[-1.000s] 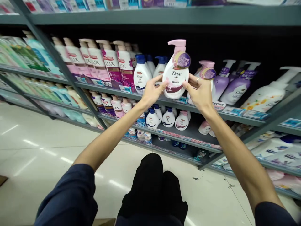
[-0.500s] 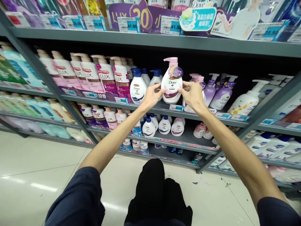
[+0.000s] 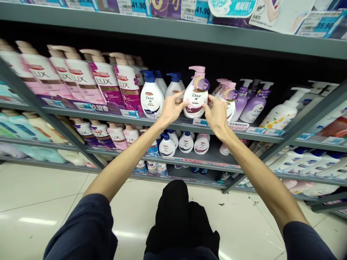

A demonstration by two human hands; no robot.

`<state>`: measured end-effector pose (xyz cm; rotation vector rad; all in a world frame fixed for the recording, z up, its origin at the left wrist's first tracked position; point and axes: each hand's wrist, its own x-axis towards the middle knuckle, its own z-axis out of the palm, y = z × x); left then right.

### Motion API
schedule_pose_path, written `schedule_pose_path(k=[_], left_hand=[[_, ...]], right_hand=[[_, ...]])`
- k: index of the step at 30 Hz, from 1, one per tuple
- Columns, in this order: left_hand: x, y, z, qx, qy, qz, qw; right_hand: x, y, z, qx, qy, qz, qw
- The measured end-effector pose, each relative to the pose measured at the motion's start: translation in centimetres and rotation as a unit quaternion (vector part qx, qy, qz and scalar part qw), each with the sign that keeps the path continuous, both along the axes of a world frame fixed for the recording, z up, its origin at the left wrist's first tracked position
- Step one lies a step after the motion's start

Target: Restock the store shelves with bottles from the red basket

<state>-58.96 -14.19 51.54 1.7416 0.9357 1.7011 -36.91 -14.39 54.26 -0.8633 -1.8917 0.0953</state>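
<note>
A white Dove pump bottle [image 3: 195,104] with a pink pump and a round purple tag stands upright at the shelf's front edge; I cannot tell whether its base rests on the shelf. My left hand [image 3: 171,110] grips its left side with thumb and fingers. On the opposite side, my right hand [image 3: 217,115] holds it the same way, a ring on one finger. Left of it are Dove bottles with blue pumps [image 3: 151,95]. Behind my right hand, partly hidden, are more pink-pump bottles [image 3: 230,103].
LUX pump bottles [image 3: 126,83] line the shelf at left, with purple bottles [image 3: 253,108] and a flower-patterned bottle [image 3: 280,113] at right. Overhead runs an upper shelf edge [image 3: 162,30]. Smaller Dove bottles [image 3: 186,143] occupy the shelf below.
The view has tilted down and come closer to the shelf. Both hands still hold the pink-pump bottle, which stays upright. My right hand's fingers sit slightly lower against it.
</note>
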Motion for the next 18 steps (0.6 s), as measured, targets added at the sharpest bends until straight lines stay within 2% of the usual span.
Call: schedule_pose_path(k=[6, 13, 18], left_hand=[[0.2, 0.8, -0.7, -0.044, 0.002, -0.004, 0.999], [0.2, 0.1, -1.3, -0.074, 0.052, 0.05, 0.995], [0.4, -0.3, -1.0, -0.073, 0.052, 0.003, 0.996]], right_hand=[[-0.2, -0.3, -0.2, -0.029, -0.01, -0.032, 0.999], [-0.2, -1.1, -1.4, -0.057, -0.073, -0.085, 0.992], [-1.2, -0.1, -2.9, -0.03, -0.053, -0.092, 0.994]])
